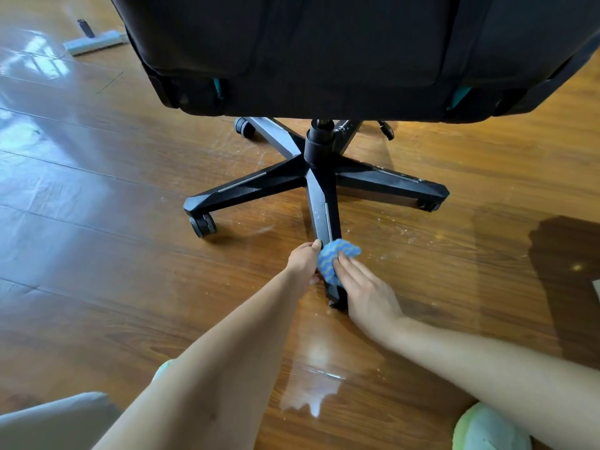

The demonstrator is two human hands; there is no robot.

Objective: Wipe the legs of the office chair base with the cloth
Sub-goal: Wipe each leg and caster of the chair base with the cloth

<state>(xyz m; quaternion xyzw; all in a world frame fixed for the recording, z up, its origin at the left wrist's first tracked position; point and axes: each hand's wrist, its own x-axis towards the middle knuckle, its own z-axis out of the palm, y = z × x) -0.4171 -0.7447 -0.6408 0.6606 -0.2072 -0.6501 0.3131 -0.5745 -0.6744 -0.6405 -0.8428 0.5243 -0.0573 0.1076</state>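
Observation:
The black star-shaped chair base (319, 172) stands on the wooden floor, its legs spreading from the central column. The near leg (323, 212) points toward me and looks dusty. A bunched blue cloth with a wavy pattern (336, 256) lies over the outer end of that leg. My right hand (363, 290) presses the cloth onto the leg with fingers laid over it. My left hand (305, 259) holds the left side of the same leg, thumb on top beside the cloth. The leg's caster is mostly hidden beneath my hands.
The black chair seat (341, 50) overhangs the base. Casters sit at the left (203, 224), far left (244, 126) and right (428, 205). A mop head (94, 42) lies far left. White dust specks scatter on the floor. My green slipper (487, 430) is bottom right.

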